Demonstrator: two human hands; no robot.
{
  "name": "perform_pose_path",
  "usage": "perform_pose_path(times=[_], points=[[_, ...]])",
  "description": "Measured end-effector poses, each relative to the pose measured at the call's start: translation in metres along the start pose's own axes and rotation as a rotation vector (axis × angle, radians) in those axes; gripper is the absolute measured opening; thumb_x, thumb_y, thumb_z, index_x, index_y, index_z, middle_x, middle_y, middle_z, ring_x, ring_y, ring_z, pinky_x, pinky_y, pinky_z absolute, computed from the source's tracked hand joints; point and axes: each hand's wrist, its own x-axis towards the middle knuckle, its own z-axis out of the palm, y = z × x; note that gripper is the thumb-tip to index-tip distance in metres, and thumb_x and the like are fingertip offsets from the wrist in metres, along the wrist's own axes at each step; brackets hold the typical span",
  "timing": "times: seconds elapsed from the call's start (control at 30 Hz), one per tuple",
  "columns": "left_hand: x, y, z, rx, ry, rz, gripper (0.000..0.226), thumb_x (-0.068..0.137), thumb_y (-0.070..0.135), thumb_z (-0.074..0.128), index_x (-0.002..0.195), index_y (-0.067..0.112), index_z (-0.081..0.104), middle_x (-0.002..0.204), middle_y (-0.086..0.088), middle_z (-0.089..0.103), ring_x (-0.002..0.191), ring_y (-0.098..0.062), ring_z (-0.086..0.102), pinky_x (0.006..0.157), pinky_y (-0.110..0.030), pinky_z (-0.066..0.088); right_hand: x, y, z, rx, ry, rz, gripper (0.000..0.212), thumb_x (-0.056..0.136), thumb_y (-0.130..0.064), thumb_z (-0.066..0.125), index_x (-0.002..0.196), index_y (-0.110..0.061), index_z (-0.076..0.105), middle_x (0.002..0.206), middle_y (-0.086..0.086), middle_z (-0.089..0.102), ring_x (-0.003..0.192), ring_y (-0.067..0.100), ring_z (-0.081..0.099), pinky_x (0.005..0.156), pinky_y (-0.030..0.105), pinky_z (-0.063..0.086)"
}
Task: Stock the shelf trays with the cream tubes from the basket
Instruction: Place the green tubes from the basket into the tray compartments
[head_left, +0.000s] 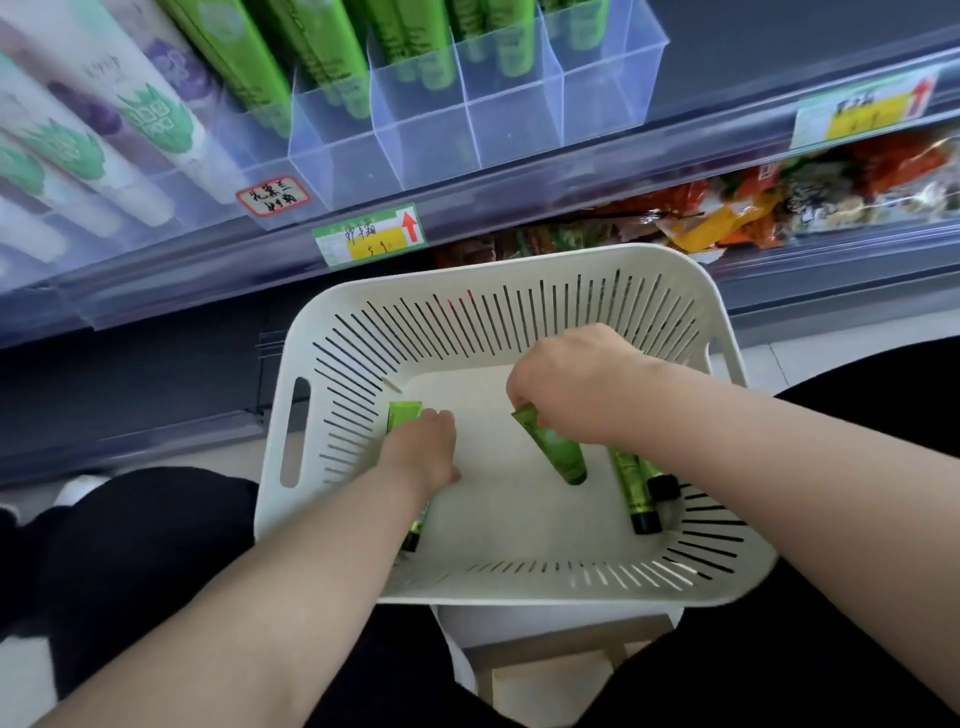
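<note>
A white slotted basket (519, 275) sits in front of me, below the shelf. My left hand (423, 449) is down at its left side, closed around a green cream tube (401, 418) whose black cap pokes out under my wrist. My right hand (566, 384) grips the flat end of another green tube (558, 452), which hangs cap-down over the basket floor. Two more green tubes (636, 488) with black caps lie at the basket's right side. On the shelf above, clear divided trays (519, 124) hold upright green tubes (337, 62) at the back; the rightmost compartment's front is bare.
White tubes with purple and green print (104, 119) fill the shelf's left side. Price labels (370, 235) hang on the shelf rail. Orange and red snack packs (727, 202) lie on the lower shelf behind the basket. The basket rests on a light stool (545, 644) between my dark-clothed knees.
</note>
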Motion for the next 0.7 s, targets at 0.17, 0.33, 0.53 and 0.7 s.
perform_pose_path(times=[0.17,0.33,0.53,0.7], points=[[0.007,0.013,0.001,-0.014,0.023,-0.079,0.056,0.075,0.022,0.078,0.116,0.01,0.042,0.115,-0.007,0.052,0.102,-0.028,0.06,0.066,-0.032,0.044,-0.003,0.01,-0.004,0.054,0.007,0.022,0.019,0.088,-0.015,0.059,0.102,-0.027,0.063,0.084,-0.007,0.05,0.079,0.02,0.051,0.067,0.03,0.043],[0.011,0.02,0.006,-0.127,0.086,-0.167,0.034,0.085,-0.001,0.053,0.117,0.007,0.044,0.115,-0.012,0.059,0.104,-0.031,0.061,0.071,-0.035,0.047,-0.002,0.01,-0.003,0.065,0.014,0.037,0.018,0.089,-0.015,0.058,0.102,-0.026,0.061,0.087,-0.006,0.051,0.08,0.021,0.051,0.069,0.031,0.044],[0.002,0.012,0.014,-0.13,0.052,-0.233,0.033,0.087,0.002,0.049,0.119,0.008,0.045,0.118,-0.011,0.06,0.11,-0.031,0.06,0.077,-0.036,0.05,-0.002,0.011,0.0,0.095,0.002,0.051,0.023,0.089,-0.018,0.06,0.108,-0.031,0.06,0.089,-0.006,0.047,0.081,0.02,0.049,0.069,0.031,0.042],[-0.005,0.006,0.005,-0.305,0.033,-0.075,0.037,0.083,0.006,0.049,0.119,0.013,0.055,0.117,-0.008,0.06,0.106,-0.029,0.058,0.075,-0.031,0.047,-0.001,0.012,-0.002,0.089,0.028,0.063,0.024,0.089,-0.019,0.06,0.109,-0.032,0.06,0.091,-0.007,0.05,0.082,0.018,0.049,0.069,0.03,0.04]])
